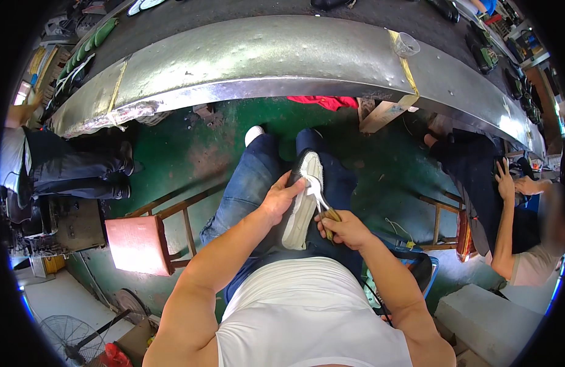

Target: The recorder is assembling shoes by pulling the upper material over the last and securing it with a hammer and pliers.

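Observation:
A shoe [299, 217] lies along my lap with its pale sole facing up and a dark edge round the toe, which points away from me. My left hand [281, 199] is closed round its left side, the thumb pressed on the sole. In my right hand [346, 230] is a plier-like metal tool [319, 199] with brass-coloured handles, gripped by curled fingers. The tool's bright head rests against the right side of the sole, close to my left thumb. Glare on the metal hides the exact shape of its jaws.
A dented metal bench edge [252, 55] runs across in front, with a clear plastic cup [407, 44] on it. Beside me on the left stands a pink-topped stool [137, 244]. At the right, a co-worker's hand [506, 181] shows; a blue crate [430, 269] sits by my right arm.

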Motion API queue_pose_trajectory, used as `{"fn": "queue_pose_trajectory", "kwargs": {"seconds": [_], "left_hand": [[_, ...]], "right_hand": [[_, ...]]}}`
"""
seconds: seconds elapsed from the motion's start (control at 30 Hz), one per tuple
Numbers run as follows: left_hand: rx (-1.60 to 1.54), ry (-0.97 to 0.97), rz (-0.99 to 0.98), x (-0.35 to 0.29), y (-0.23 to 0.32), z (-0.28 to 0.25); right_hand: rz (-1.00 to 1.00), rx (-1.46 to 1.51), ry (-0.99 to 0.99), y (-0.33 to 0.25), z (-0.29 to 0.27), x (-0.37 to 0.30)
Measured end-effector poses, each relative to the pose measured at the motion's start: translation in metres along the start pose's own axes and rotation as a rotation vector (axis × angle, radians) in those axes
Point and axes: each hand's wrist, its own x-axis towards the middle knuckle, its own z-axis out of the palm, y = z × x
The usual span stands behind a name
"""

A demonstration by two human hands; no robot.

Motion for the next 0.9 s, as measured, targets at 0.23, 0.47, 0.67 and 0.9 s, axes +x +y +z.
{"fn": "queue_pose_trajectory", "kwargs": {"seconds": [0.23,0.47,0.67,0.9], "left_hand": [[0.143,0.081,-0.03,0.01,0.004,0.011],[0.244,0.11,-0.035,0.011,0.01,0.02],[0.429,0.141,-0.063,0.006,0.016,0.023],[0.333,-0.006,-0.206,0.003,0.03,0.003]], "right_hand": [[0.136,0.363,-0.402,-0.004,-0.057,-0.009],[-0.288,-0.312,0.108,-0.065,-0.041,-0.017],[-0.414,-0.834,0.157,-0.076,-0.041,0.01],[0.002,-0.546,0.054,-0.068,-0.039,-0.028]]}}
